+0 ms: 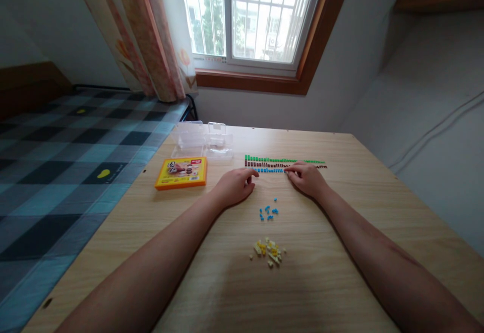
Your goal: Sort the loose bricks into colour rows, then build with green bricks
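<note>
On the wooden table (340, 252), tiny building bricks lie in three rows: a green row (282, 159), a brown row (264, 163) and a short blue row (269, 170). My left hand (234, 185) rests curled at the left end of the blue row, fingertips pinched against it. My right hand (306, 178) rests at the right end, fingers pinched together on the row's last pieces. A small loose cluster of blue bricks (268, 212) lies between my forearms. A pile of yellow and cream bricks (269, 251) sits closer to me.
An orange box (182, 172) with a picture lies to the left. Behind it stands a clear plastic case (202, 140), open. A bed with a checked cover (56, 156) adjoins the table's left edge. A window and curtain are beyond; a white wall lies to the right.
</note>
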`<state>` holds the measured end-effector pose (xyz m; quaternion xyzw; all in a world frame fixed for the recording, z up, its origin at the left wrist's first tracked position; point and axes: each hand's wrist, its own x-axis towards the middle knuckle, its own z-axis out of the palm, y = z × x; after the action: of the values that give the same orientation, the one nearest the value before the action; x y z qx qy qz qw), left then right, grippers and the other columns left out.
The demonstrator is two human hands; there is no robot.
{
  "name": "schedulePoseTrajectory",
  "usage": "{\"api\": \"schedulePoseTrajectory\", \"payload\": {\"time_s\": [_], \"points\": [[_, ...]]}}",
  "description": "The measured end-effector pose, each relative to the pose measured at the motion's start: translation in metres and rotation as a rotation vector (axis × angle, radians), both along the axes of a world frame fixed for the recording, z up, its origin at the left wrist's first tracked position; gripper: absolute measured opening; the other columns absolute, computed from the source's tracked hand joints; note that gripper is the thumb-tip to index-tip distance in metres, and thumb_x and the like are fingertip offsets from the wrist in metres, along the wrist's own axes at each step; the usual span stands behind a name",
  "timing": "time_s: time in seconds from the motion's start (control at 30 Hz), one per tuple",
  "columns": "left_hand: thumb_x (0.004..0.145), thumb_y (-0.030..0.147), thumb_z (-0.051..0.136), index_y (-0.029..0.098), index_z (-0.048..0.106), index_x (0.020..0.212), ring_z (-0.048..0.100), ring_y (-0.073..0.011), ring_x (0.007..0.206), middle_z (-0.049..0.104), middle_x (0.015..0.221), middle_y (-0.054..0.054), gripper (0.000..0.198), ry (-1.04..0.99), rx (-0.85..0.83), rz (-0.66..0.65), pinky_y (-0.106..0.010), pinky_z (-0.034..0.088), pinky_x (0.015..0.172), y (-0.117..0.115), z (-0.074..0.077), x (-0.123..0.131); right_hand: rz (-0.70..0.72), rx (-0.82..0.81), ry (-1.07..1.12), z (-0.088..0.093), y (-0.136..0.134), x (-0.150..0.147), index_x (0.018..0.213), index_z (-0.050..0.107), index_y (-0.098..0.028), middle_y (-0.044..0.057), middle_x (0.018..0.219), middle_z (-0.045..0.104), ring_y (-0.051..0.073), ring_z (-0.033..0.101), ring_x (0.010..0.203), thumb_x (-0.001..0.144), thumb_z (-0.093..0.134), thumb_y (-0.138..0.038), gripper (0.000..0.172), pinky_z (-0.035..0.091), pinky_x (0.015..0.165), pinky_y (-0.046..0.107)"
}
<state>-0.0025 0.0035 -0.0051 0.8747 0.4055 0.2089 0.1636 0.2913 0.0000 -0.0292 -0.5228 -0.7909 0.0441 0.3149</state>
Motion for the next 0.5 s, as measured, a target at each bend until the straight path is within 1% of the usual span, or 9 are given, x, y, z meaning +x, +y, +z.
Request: {"api": "schedulePoseTrajectory", "payload": {"time_s": [0.33, 0.5], "points": [[0.084, 0.018, 0.057, 0.022, 0.07, 0.11, 0.063, -0.0175, 0.076, 0.071, 0.089, -0.002, 0.029, 0.024, -0.001, -0.003, -0.031, 0.049, 0.076, -0.0003, 0.0015, 0.0004, -0.007, -0.004, 0.011, -0.0012, 0.0007, -0.0005, 0.096, 0.082, -0.018, 0.009, 0.097, 0.078, 0.023, 0.071, 0.087, 0.089, 0.06, -0.024, 0.024, 0.055, 0.085, 0.035], [0.085, 0.018, 0.057, 0.022, 0.07, 0.111, 0.063, -0.0173, 0.076, 0.071, 0.089, -0.002, 0.029, 0.025, -0.003, -0.009, -0.03, 0.049, 0.076, -0.0003, 0.0017, 0.0002, -0.011, -0.013, 0.013, -0.0022, 0.0013, -0.0007, 0.096, 0.082, -0.02, 0.008, 0.098, 0.079, 0.022, 0.071, 0.087, 0.088, 0.06, -0.022, 0.024, 0.055, 0.084, 0.035]]}}
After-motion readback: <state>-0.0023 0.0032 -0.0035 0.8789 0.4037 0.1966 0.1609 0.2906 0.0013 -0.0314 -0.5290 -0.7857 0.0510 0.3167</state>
